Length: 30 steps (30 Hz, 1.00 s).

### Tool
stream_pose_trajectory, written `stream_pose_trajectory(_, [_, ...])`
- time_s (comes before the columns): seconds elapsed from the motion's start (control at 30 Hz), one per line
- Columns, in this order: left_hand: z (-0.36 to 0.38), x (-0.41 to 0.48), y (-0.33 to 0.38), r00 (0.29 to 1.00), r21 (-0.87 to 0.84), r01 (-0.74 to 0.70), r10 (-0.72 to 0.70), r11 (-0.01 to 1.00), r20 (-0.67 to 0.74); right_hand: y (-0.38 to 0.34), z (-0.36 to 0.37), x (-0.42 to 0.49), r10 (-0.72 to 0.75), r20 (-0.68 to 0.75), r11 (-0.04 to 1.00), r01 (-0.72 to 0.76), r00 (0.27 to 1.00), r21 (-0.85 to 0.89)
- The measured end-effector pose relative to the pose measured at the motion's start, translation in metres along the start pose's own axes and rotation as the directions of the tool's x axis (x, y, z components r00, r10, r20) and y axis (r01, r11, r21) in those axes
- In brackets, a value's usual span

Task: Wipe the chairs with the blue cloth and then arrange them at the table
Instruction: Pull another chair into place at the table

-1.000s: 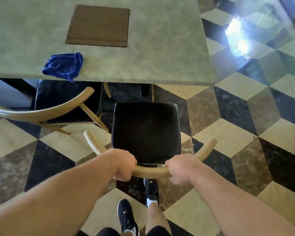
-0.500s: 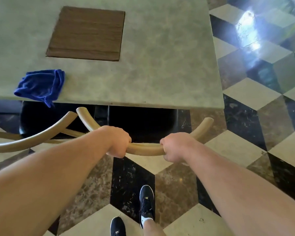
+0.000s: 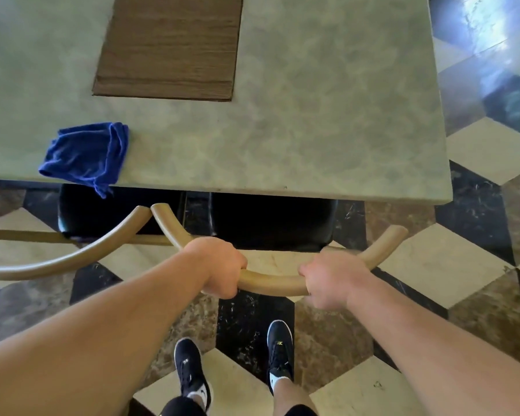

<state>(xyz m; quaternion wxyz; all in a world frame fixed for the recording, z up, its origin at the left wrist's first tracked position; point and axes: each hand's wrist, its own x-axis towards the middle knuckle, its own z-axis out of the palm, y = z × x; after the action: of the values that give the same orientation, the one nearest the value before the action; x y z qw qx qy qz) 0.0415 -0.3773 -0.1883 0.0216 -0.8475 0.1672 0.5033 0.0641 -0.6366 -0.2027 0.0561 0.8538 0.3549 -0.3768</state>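
Note:
My left hand [image 3: 219,265] and my right hand [image 3: 330,277] both grip the curved wooden backrest [image 3: 270,285] of a chair. That chair's black seat [image 3: 270,226] is tucked mostly under the grey-green table [image 3: 327,121]. A second chair stands to its left, with its black seat [image 3: 102,211] partly under the table and its wooden backrest [image 3: 72,259] touching the tip of the one I hold. The blue cloth [image 3: 86,154] lies crumpled on the table's near edge, a corner hanging over.
A brown wooden panel [image 3: 168,46] is set in the table top. The floor [image 3: 451,259] is cream, brown and black marble tiles, with glare at the top right. My two black shoes [image 3: 234,364] stand just behind the chair.
I have pushed the chair forward with both hands. Its seat, fully out one second ago, now sits mostly under the table, and I have stepped closer.

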Motion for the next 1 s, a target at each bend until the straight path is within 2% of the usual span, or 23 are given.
stream_pose_trajectory(0.17, [0.01, -0.003, -0.006, 0.986, 0.037, -0.025, 0.03, 0.999, -0.162, -0.009, -0.004, -0.002, 0.099, 0.03, 0.995, -0.099, 0.995, 0.001])
stream_pose_trajectory(0.33, [0.027, -0.02, -0.021, 0.917, 0.094, -0.045, 0.079, 0.995, -0.392, -0.032, -0.021, -0.006, 0.244, 0.086, 0.969, -0.245, 0.966, 0.005])
stream_pose_trajectory(0.5, [0.046, -0.056, -0.105, 0.832, 0.131, 0.01, 0.064, 0.991, -0.551, -0.067, -0.036, -0.002, 0.34, 0.097, 0.937, -0.345, 0.935, 0.049])
stream_pose_trajectory(0.6, [0.06, -0.08, -0.16, 0.762, 0.018, 0.113, -0.075, 0.993, -0.644, -0.119, -0.046, 0.028, 0.28, 0.003, 0.95, -0.277, 0.96, 0.14])
stream_pose_trajectory(0.67, [0.074, -0.091, -0.185, 0.749, -0.131, 0.218, -0.252, 0.967, -0.613, -0.162, -0.053, 0.063, 0.231, -0.099, 0.954, -0.206, 0.968, 0.219])
stream_pose_trajectory(0.7, [0.082, -0.095, -0.194, 0.771, -0.212, 0.254, -0.33, 0.944, -0.544, -0.18, -0.055, 0.08, 0.246, -0.15, 0.94, -0.198, 0.958, 0.279])
stream_pose_trajectory(0.77, [0.095, -0.099, -0.204, 0.835, -0.379, 0.285, -0.422, 0.88, -0.352, -0.205, -0.058, 0.106, 0.349, -0.213, 0.888, -0.25, 0.912, 0.385])
stream_pose_trajectory(0.8, [0.1, -0.098, -0.205, 0.846, -0.443, 0.285, -0.44, 0.85, -0.302, -0.211, -0.058, 0.113, 0.398, -0.229, 0.87, -0.287, 0.888, 0.401])
stream_pose_trajectory(0.9, [0.108, -0.094, -0.206, 0.823, -0.474, 0.255, -0.447, 0.843, -0.351, -0.215, -0.051, 0.118, 0.471, -0.278, 0.857, -0.36, 0.837, 0.368])
stream_pose_trajectory(1.0, [0.107, -0.094, -0.207, 0.823, -0.484, 0.235, -0.437, 0.843, -0.362, -0.214, -0.051, 0.116, 0.479, -0.27, 0.851, -0.367, 0.835, 0.375])
